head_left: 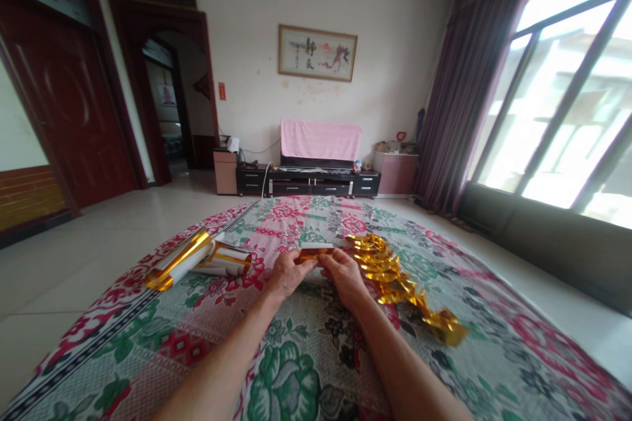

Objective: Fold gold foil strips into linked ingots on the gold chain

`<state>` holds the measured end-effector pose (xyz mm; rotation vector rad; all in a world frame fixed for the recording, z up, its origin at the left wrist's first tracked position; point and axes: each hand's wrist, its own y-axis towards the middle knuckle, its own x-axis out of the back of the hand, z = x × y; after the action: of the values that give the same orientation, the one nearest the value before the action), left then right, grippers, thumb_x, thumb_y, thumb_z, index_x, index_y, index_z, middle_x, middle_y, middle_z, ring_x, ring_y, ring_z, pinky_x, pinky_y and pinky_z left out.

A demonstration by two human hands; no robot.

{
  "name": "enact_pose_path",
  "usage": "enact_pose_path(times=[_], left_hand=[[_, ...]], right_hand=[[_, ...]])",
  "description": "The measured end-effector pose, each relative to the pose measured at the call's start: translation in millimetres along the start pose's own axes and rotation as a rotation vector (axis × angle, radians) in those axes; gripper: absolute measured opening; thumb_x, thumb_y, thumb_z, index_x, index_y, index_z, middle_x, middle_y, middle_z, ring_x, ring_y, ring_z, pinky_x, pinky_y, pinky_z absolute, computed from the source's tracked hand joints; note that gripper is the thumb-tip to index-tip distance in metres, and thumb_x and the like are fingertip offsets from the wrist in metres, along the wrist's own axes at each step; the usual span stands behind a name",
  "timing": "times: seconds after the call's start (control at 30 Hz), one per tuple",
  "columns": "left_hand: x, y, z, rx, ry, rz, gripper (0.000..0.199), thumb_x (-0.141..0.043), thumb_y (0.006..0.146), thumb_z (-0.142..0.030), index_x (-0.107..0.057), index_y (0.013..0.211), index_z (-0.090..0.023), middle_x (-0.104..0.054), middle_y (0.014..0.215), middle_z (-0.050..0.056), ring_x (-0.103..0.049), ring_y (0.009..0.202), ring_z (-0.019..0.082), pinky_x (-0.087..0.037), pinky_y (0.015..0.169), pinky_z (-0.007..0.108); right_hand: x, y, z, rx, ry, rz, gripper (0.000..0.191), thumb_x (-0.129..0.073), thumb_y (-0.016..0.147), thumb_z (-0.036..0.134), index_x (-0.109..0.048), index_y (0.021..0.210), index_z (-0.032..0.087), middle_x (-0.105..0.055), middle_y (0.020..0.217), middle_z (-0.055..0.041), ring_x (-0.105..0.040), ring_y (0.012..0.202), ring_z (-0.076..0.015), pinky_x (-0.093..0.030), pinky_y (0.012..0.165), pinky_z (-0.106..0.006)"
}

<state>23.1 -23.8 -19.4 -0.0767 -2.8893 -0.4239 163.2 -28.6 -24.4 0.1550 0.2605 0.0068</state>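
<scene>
Between my two hands is a small piece of gold foil paper (316,252), white along its far edge. My left hand (289,270) pinches its left end and my right hand (344,271) its right end, with the thumbs close together. Just right of my right hand, a row of folded gold foil pieces (390,273) runs diagonally toward the near right. To the left lie curled sheets of gold paper with white backs (180,263), partly rolled and overlapping.
A flowered cloth (284,378) covers the rounded surface under my hands. Beyond it stand a low black cabinet (291,187) and a screen under a pink cloth (320,139). Purple curtains (461,85) hang beside the window at right.
</scene>
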Motion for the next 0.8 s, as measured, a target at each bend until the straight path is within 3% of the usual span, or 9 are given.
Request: enact_pose_path(times=[0.17,0.37,0.53,0.8], left_hand=[[1.5,-1.7,-2.5,0.013,-0.039,0.036,0.033,-0.061,0.067,-0.034,-0.068,0.092,-0.014,-0.071,0.083,0.005,-0.063,0.076,0.018,-0.044,0.066,0.023],[2.5,-2.3,-5.3,0.023,0.059,0.001,0.027,-0.06,0.066,-0.036,-0.07,0.076,-0.013,-0.066,0.064,0.001,-0.057,0.061,0.014,-0.038,0.055,0.022],[2.4,-4.3,-10.3,0.065,-0.004,0.012,0.023,-0.061,0.064,-0.034,-0.069,0.068,-0.013,-0.057,0.053,-0.002,-0.048,0.051,0.01,-0.033,0.05,0.021],[6.8,-1.4,-5.2,0.119,-0.065,0.075,0.025,-0.063,0.063,-0.035,-0.067,0.067,-0.011,-0.055,0.052,-0.001,-0.042,0.048,0.008,-0.03,0.05,0.021]], right_hand=[[-1.3,0.2,-0.9,0.006,0.003,0.005,0.032,-0.07,0.059,0.037,-0.066,0.084,0.017,-0.066,0.077,-0.002,-0.055,0.061,-0.0102,-0.043,0.054,-0.02],[-2.2,-0.3,-0.6,0.012,-0.009,0.014,0.031,-0.069,0.06,0.036,-0.066,0.083,0.017,-0.066,0.075,-0.0013,-0.054,0.06,-0.0093,-0.042,0.054,-0.02],[-3.2,-2.5,2.1,0.01,-0.048,0.021,0.031,-0.068,0.06,0.036,-0.066,0.083,0.016,-0.065,0.072,-0.0008,-0.055,0.06,-0.01,-0.042,0.054,-0.02],[-1.5,-2.3,0.4,0.005,-0.048,0.023,0.033,-0.07,0.058,0.036,-0.066,0.084,0.016,-0.064,0.07,-0.0012,-0.054,0.061,-0.0109,-0.041,0.055,-0.021]])
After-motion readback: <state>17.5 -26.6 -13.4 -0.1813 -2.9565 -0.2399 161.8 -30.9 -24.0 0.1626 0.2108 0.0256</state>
